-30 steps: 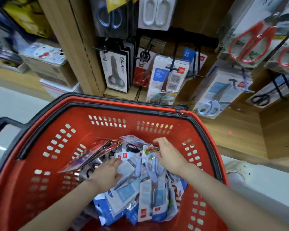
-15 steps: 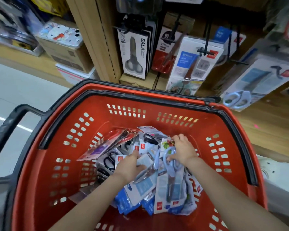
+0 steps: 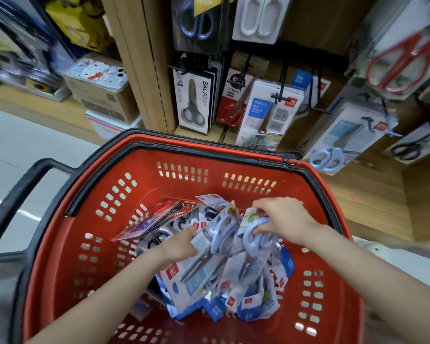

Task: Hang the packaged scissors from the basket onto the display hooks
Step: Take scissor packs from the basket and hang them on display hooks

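A red basket (image 3: pixel 124 194) with a black rim holds a heap of packaged scissors (image 3: pixel 224 289), mostly blue-handled pairs in white and blue packs. My right hand (image 3: pixel 283 219) grips the top of a stack of blue-handled scissors packs (image 3: pixel 255 247) at the pile's right side. My left hand (image 3: pixel 179 247) holds another blue-handled pack (image 3: pixel 204 266) at its left edge. Display hooks (image 3: pixel 282 98) on the wooden shelving behind the basket carry hanging scissors packs.
Hanging on the hooks are a black SALA scissors pack (image 3: pixel 194 103), a red pack (image 3: pixel 236 100), a matching blue-handled pack (image 3: pixel 343 142) at right and red-handled scissors (image 3: pixel 402 68) above. Cardboard boxes (image 3: pixel 102 100) stand at left. The basket's black handle (image 3: pixel 18 202) sticks out left.
Both hands have gathered the blue-handled packs and lifted their tops slightly from the pile. The view has shifted between frames.
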The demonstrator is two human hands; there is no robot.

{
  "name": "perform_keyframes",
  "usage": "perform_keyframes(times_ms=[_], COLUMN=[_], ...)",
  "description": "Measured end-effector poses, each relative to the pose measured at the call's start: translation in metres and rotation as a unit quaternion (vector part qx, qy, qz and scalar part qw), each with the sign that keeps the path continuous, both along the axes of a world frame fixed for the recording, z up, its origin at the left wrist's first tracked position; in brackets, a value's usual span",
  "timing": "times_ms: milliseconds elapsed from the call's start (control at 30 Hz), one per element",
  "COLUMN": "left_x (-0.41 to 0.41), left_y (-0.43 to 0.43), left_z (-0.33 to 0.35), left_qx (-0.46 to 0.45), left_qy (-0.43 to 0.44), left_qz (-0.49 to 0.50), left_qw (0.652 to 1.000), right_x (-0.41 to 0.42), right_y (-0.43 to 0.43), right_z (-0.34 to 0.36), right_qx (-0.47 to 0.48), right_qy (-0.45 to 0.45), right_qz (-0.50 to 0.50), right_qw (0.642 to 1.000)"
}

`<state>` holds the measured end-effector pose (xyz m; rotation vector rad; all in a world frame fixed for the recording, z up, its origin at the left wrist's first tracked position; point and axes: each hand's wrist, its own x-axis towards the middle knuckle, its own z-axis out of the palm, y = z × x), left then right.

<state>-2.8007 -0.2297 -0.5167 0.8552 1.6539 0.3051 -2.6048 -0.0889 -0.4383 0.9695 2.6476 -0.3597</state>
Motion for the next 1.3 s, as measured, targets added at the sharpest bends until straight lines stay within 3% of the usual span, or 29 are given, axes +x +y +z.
perform_keyframes(times_ms=[200, 367, 567, 733, 800, 900, 967, 1100, 1200, 1300], left_x=[-0.026, -0.033, -0.010, 0.019, 0.028, 0.041, 0.047, 0.047, 0.041, 0.041], left_y=[-0.024, -0.034, -0.038, -0.032, -0.028, -0.022, -0.017, -0.014, -0.018, -0.017], left_z=[0.025, 0.041, 0.054, 0.069, 0.073, 0.077, 0.081, 0.085, 0.084, 0.088], left_qx=[0.023, 0.064, 0.109, 0.147, 0.166, 0.189, 0.204, 0.225, 0.236, 0.246], left_qy=[-0.110, -0.173, -0.218, -0.300, -0.311, -0.333, -0.344, -0.339, -0.317, -0.267], left_qz=[0.126, 0.225, 0.298, 0.345, 0.357, 0.373, 0.388, 0.425, 0.426, 0.402], left_qw=[0.986, 0.957, 0.923, 0.877, 0.865, 0.845, 0.831, 0.809, 0.814, 0.841], right_x=[0.025, 0.049, 0.044, 0.029, 0.024, 0.017, 0.015, 0.026, 0.038, 0.042], right_y=[-0.006, -0.006, -0.022, -0.043, -0.053, -0.070, -0.080, -0.093, -0.096, -0.089], right_z=[0.074, 0.108, 0.105, 0.080, 0.074, 0.059, 0.043, 0.031, 0.033, 0.035], right_qx=[0.149, 0.147, -0.005, -0.214, -0.267, -0.319, -0.328, -0.350, -0.339, -0.249], right_qy=[0.144, 0.309, 0.531, 0.609, 0.618, 0.600, 0.554, 0.468, 0.408, 0.343], right_qz=[-0.022, -0.152, -0.324, -0.485, -0.497, -0.518, -0.549, -0.524, -0.464, -0.412], right_qw=[0.978, 0.927, 0.782, 0.590, 0.547, 0.520, 0.532, 0.620, 0.709, 0.807])
